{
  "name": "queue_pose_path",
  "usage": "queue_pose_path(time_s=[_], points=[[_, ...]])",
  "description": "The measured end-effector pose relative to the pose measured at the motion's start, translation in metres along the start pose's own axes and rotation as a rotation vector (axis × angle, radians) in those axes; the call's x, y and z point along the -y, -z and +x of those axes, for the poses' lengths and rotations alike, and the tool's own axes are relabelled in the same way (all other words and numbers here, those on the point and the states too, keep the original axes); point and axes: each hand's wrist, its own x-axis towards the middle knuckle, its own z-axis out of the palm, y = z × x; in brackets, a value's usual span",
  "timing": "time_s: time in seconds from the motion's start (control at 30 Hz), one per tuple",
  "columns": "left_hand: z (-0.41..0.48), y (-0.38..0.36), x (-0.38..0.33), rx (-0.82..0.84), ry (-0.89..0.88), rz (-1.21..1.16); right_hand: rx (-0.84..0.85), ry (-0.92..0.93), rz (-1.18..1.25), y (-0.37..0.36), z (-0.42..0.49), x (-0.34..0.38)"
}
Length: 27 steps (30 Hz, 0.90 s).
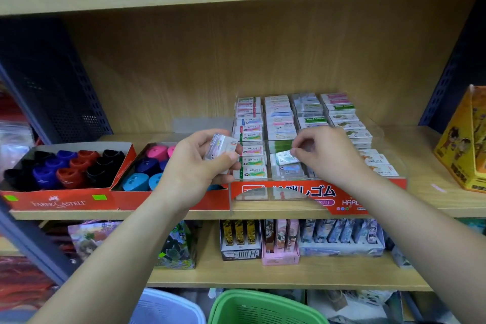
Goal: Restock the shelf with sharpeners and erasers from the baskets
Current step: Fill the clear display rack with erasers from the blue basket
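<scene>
I saw the left hand [196, 163] clamped on a small stack of erasers [222, 146]. Right hand [324, 151] pinched one eraser [285, 157] over the tray [315, 193] on the shelf [434, 184]. Sharpeners [65, 166] sat left of both hands; baskets [260, 308] below.

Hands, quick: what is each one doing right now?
Left hand: closed on a small stack of erasers.
Right hand: fingertips pinching one eraser over the eraser display tray.

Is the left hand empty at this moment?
No, the left hand grips a small stack of white wrapped erasers beside the clear plastic eraser tray.
</scene>
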Motion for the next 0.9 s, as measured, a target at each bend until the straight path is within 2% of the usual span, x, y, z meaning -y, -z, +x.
queue_pose_path(time_s=[0.37, 0.5, 0.57, 0.67, 0.73, 0.9], points=[[-0.006, -0.014, 0.002, -0.069, -0.017, -0.084, -0.011, -0.005, -0.070, -0.003, 0.000, 0.003], [-0.008, -0.019, -0.003, -0.099, 0.001, -0.130, -0.120, 0.022, -0.015, -0.001, -0.006, 0.009], [-0.009, -0.021, -0.005, -0.098, 0.012, -0.126, -0.123, 0.014, 0.231, 0.002, -0.015, 0.024], [-0.009, -0.024, -0.008, -0.094, 0.017, -0.109, 0.036, -0.039, 0.708, 0.006, -0.026, 0.052], [-0.010, -0.026, -0.008, -0.080, 0.014, -0.098, 0.125, -0.051, 0.819, 0.004, -0.028, 0.063], [-0.018, -0.024, -0.008, 0.013, 0.023, -0.204, 0.119, -0.131, 0.932, 0.005, -0.027, 0.064]])
